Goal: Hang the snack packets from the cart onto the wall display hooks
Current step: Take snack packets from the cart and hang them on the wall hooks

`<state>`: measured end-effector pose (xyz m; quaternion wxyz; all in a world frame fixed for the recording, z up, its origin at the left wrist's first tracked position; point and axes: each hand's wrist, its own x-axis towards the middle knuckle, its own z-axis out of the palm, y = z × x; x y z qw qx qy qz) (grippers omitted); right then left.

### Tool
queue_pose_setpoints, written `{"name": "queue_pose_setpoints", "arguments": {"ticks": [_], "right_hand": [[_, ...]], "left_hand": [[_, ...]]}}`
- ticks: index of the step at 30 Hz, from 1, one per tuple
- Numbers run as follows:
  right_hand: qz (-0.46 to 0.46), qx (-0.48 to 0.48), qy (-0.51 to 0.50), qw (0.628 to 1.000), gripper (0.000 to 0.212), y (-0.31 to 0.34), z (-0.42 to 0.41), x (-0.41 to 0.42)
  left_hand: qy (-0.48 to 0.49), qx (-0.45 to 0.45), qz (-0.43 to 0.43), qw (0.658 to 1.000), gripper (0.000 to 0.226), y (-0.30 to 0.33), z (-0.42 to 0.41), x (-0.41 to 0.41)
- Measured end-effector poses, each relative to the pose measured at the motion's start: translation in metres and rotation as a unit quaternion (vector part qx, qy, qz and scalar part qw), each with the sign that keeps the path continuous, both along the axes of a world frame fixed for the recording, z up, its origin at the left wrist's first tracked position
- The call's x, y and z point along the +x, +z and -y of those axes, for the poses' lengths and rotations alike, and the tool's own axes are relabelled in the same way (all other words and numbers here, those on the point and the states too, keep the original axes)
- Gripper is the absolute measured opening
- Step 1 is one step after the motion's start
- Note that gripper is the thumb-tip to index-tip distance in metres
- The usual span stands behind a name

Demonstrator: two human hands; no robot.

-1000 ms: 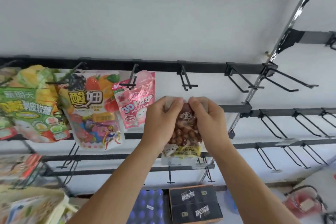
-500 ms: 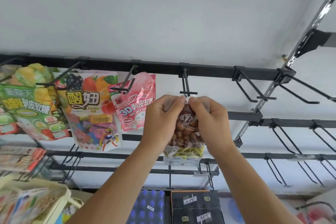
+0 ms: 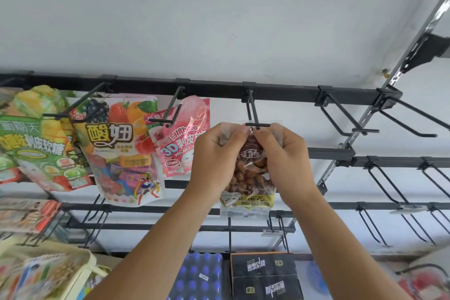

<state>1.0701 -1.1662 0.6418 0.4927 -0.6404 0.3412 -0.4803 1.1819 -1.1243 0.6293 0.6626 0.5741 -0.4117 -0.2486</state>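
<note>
Both hands grip one clear peanut packet [image 3: 247, 178] at its top edge: the left hand [image 3: 216, 156] pinches the upper left corner and the right hand [image 3: 285, 158] pinches the upper right corner, fingers curled around the film. The packet top sits directly at the tip of a black double-prong display hook [image 3: 253, 114] fixed to the top black rail [image 3: 219, 89]; whether the prong has entered the hang hole cannot be told. To the left, a pink peach gummy packet [image 3: 181, 139] hangs on the next hook, beside a multicolour fruit candy packet [image 3: 119, 148] and a green gummy packet [image 3: 34, 143]. Bare hooks [image 3: 345, 117] stand to the right. Black cartons [image 3: 265, 275] sit below.
</note>
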Motion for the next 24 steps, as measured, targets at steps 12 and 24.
{"name": "queue_pose_setpoints", "arguments": {"ticks": [12,24], "right_hand": [[0.014,0.001,-0.023,1.000,0.043,-0.007,0.001,0.000],[-0.031,0.017,-0.030,0.999,0.050,-0.013,0.016,0.007]], "left_hand": [[-0.018,-0.012,0.004,1.000,0.020,0.000,-0.001,0.000],[-0.021,0.021,0.034,0.999,0.018,-0.014,0.021,0.011]]}}
